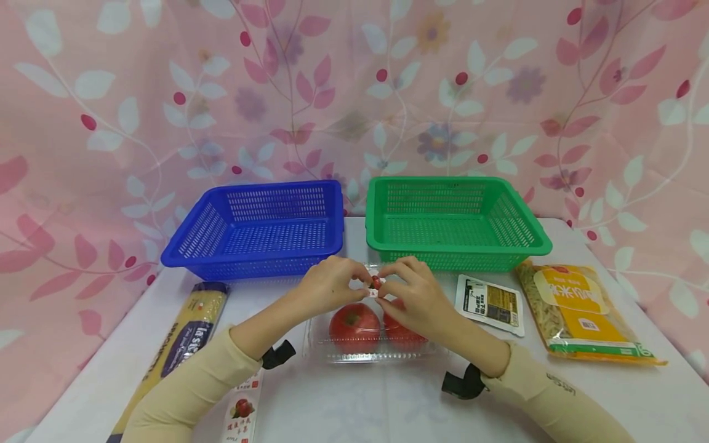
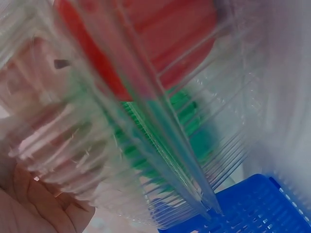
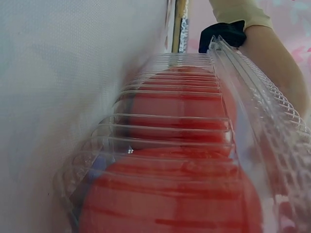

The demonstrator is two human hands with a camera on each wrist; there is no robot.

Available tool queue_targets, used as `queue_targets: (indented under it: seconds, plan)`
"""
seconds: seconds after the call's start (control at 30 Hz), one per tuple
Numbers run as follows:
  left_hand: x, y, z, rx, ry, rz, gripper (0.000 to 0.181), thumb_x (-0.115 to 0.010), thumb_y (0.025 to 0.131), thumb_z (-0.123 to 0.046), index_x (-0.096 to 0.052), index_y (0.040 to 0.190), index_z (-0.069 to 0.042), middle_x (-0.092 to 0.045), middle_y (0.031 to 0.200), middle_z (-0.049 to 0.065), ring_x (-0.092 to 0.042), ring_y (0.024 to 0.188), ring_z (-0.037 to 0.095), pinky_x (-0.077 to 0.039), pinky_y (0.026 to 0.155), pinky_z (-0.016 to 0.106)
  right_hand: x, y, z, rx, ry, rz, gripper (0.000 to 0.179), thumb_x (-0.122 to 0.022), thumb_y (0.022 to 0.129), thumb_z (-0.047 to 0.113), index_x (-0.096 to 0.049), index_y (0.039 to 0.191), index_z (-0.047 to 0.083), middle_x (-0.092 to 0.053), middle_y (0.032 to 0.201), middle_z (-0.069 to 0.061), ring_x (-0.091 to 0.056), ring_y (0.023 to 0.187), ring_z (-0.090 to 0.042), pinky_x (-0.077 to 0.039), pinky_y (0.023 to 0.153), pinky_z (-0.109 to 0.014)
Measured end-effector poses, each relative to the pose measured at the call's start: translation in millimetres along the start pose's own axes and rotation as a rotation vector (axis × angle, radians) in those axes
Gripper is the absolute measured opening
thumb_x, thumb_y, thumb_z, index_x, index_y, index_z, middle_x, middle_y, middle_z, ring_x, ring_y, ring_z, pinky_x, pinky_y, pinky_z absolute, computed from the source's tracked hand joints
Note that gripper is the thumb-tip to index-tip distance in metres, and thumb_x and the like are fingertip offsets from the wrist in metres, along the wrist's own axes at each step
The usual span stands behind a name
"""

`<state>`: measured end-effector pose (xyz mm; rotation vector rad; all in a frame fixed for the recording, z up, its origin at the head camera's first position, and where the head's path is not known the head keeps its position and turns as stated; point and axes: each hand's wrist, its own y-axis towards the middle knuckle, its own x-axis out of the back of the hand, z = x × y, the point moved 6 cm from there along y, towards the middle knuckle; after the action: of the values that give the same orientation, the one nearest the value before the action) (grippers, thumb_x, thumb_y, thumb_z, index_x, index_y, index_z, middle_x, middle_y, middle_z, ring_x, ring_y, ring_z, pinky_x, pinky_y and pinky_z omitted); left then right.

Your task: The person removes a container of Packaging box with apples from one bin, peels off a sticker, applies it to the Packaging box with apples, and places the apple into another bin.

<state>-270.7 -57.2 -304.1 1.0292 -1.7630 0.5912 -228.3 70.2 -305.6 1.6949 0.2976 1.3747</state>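
A clear plastic clamshell box (image 1: 332, 355) with red round fruits (image 1: 354, 329) inside sits on the table; its lid is down. Over its far part, my left hand (image 1: 331, 284) and right hand (image 1: 421, 301) pinch opposite edges of a small white sticker (image 1: 373, 293) printed with red fruit. The fingertips of both hands nearly meet there. In the left wrist view, fingers of the left hand (image 2: 53, 206) show beside the box's ribbed wall (image 2: 214, 165). The right wrist view looks along the ribbed side (image 3: 175, 116) at two red fruits.
Behind the box stand a blue basket (image 1: 255, 261) and a green basket (image 1: 460, 251). A spaghetti pack (image 1: 188, 335) and a strip of stickers (image 1: 240, 412) lie left. To the right lie a small white pouch (image 1: 490, 304) and a yellow food bag (image 1: 581, 307).
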Motion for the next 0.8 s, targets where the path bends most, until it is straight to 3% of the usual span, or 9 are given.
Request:
queue_targets:
  seconds: [0.3,0.6,0.8]
  plan:
    - [-2.2,-1.6,1.9,-0.001,0.053,-0.021,0.021,-0.073,0.078,-0.024,-0.072,0.098,-0.018,-0.069,0.093,-0.005,-0.062,0.088,0.013,-0.051,0.068,0.030,-5.6,-1.0,-3.6,-0.038,0.052,0.050,0.015,-0.081,0.066,0.013,-0.067,0.072,0.012,-0.063,0.092,-0.004,-0.050,0.092,-0.020,-0.043,0.073,-0.037]
    - [-3.6,-4.2,-0.3,0.003,0.116,-0.020,0.021,-0.071,0.079,-0.027,-0.072,0.099,-0.019,-0.068,0.095,-0.007,-0.062,0.091,0.015,-0.052,0.064,0.034,-8.2,0.2,-2.6,-0.037,0.036,0.084,0.012,-0.082,0.066,0.017,-0.072,0.072,0.013,-0.064,0.092,-0.001,-0.050,0.091,-0.020,-0.041,0.070,-0.034]
    - [-5.6,-3.4,-1.6,-0.024,0.099,-0.022,0.018,-0.072,0.079,-0.022,-0.073,0.097,-0.018,-0.068,0.094,-0.005,-0.062,0.089,0.015,-0.052,0.069,0.031,-9.8,-0.6,-2.9,-0.067,0.022,0.105,0.010,-0.082,0.066,0.018,-0.072,0.069,0.016,-0.060,0.092,-0.002,-0.048,0.088,-0.019,-0.040,0.069,-0.033]
